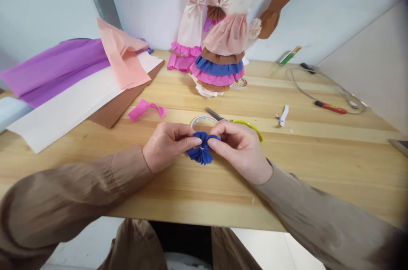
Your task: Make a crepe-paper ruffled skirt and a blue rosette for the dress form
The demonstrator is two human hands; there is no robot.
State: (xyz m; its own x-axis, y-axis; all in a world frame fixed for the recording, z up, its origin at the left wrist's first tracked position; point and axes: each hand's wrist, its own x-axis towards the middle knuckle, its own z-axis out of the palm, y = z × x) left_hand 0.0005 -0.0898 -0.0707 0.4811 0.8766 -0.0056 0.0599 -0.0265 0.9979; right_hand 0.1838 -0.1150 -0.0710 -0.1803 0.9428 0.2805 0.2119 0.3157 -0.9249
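A small blue crepe-paper fan rosette (pixel 201 147) is held just above the wooden table (pixel 318 163). My left hand (pixel 167 146) pinches its left side with thumb and fingers closed. My right hand (pixel 240 151) pinches its right side the same way. Just behind my hands lie a roll of clear tape (pixel 202 120) and scissors with yellow handles (pixel 237 123). A pink crepe scrap (pixel 145 109) lies to the left of them.
Sheets of purple, white, pink and brown crepe paper (pixel 73 87) are stacked at the left. Paper dresses on stands (pixel 219 44) are at the back wall. A red-handled tool (pixel 330 107), a cable (pixel 318 87) and a paper scrap (pixel 283 115) lie to the right.
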